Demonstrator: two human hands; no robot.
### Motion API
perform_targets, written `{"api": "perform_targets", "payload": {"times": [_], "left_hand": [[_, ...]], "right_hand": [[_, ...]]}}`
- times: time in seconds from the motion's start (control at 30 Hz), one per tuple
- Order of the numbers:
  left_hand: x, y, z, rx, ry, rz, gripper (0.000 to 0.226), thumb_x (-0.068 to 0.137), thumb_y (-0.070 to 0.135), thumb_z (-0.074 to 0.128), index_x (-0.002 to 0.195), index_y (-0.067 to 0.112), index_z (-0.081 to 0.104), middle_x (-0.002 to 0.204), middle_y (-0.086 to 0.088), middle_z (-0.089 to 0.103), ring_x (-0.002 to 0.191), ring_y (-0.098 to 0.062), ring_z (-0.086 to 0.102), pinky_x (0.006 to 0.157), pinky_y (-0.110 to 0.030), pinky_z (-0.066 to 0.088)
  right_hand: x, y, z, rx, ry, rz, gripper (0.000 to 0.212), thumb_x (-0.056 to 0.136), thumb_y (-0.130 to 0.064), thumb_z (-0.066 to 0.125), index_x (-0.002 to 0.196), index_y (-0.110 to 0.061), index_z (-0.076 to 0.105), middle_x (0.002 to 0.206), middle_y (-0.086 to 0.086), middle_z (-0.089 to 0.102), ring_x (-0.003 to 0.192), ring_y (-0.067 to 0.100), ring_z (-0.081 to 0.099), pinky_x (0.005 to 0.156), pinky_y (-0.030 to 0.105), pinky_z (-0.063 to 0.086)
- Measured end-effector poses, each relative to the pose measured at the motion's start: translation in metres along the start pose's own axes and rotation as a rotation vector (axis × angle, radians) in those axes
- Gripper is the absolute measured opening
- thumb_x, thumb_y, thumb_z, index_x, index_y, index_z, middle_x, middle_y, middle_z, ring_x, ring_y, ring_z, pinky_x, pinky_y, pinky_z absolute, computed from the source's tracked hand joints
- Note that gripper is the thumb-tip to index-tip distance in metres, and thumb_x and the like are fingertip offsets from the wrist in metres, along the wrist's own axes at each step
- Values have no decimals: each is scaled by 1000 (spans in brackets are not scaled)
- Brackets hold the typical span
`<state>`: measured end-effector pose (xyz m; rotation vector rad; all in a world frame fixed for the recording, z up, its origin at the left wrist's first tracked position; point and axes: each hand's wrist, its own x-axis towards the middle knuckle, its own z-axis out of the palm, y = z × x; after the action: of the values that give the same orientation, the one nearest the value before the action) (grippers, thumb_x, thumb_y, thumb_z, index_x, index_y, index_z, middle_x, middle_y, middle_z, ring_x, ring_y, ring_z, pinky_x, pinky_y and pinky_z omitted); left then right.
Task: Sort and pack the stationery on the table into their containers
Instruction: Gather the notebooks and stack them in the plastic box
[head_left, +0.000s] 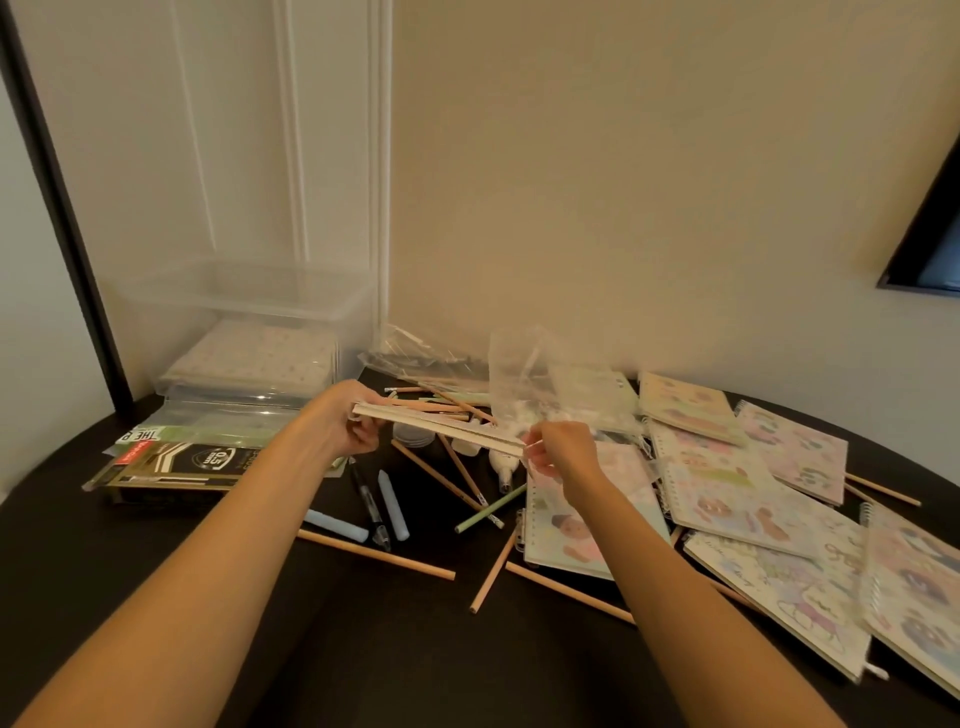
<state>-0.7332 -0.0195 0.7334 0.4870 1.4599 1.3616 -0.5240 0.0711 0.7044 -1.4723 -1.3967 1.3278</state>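
My left hand (347, 423) grips one end of a thin pale notebook (441, 427), held edge-on above the table. My right hand (561, 449) pinches its other end together with the mouth of a clear plastic bag (535, 379) that stands up behind it. Loose wooden pencils (376, 555) lie scattered on the dark table (363, 649) below. Several illustrated spiral notebooks (737, 499) are spread out at the right. A clear plastic box (260, 301) with a patterned notebook inside sits at the back left.
Packaged 0.5 mm pens (171, 467) lie at the left in front of the box. Pale blue markers (392, 504) and a black pen (370, 501) lie between my arms. More clear bags (415, 356) rest against the wall. A dark frame (930, 244) hangs at the right.
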Motion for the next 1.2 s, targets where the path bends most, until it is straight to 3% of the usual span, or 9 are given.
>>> {"api": "perform_targets", "payload": {"times": [0.17,0.3,0.4,0.5,0.63,0.77,0.87,1.0,1.2], "left_hand": [[-11,0,-4,131,40,61,10,95,5,45,96,-3,50,76,-11,58,52,-15,60,50,-25,49],[-31,5,-1,366,22,144,14,93,8,51,89,-3,58,64,-7,68,46,-13,64,40,-21,49],[-42,11,-1,490,-2,167,20,94,9,49,107,-2,59,95,-15,68,82,-25,67,70,-35,54],[-55,18,5,686,15,225,20,95,11,48,109,4,60,107,-15,66,100,-29,63,92,-42,49],[-59,28,14,897,171,380,23,96,9,43,112,7,60,102,-14,66,97,-30,63,84,-38,50],[-66,36,24,1136,365,571,29,96,9,38,117,19,56,82,-1,59,74,-21,57,65,-30,45],[-73,39,35,1353,480,713,36,99,11,34,129,24,50,101,-3,63,91,-24,56,85,-34,35],[-76,38,50,1480,460,890,33,93,4,43,116,26,54,103,2,62,99,-21,53,100,-39,23],[-78,44,70,1561,435,1162,29,92,12,50,117,25,55,110,1,55,112,-20,43,100,-37,16]], "right_hand": [[0,6,-2,64,33,-46,24,89,-24,50,80,-5,62,74,6,60,66,16,53,67,29,47],[-3,9,-3,70,5,-32,34,92,-36,46,81,-7,61,83,10,61,73,19,54,71,32,45],[-8,10,-2,49,-22,-16,29,92,-32,47,88,-7,61,86,9,61,73,17,53,73,30,44],[-11,10,-2,9,6,-28,25,91,-25,46,96,-8,64,89,9,63,80,18,56,87,35,45],[-13,7,-7,-57,71,-107,31,93,-9,38,106,-5,67,97,12,64,88,21,56,94,39,45],[-13,6,-12,-26,78,-70,30,94,-9,37,101,-7,67,95,9,63,89,21,57,93,38,47],[-17,6,-13,2,-32,-28,20,92,-10,45,85,-10,63,92,8,63,86,19,57,84,34,45],[-23,9,-16,-33,-200,-45,12,87,-8,51,85,-11,63,99,10,65,94,20,59,78,31,43],[-27,6,-42,-214,-342,-68,14,90,-12,54,84,-7,66,88,7,70,85,16,65,77,27,52]]}}
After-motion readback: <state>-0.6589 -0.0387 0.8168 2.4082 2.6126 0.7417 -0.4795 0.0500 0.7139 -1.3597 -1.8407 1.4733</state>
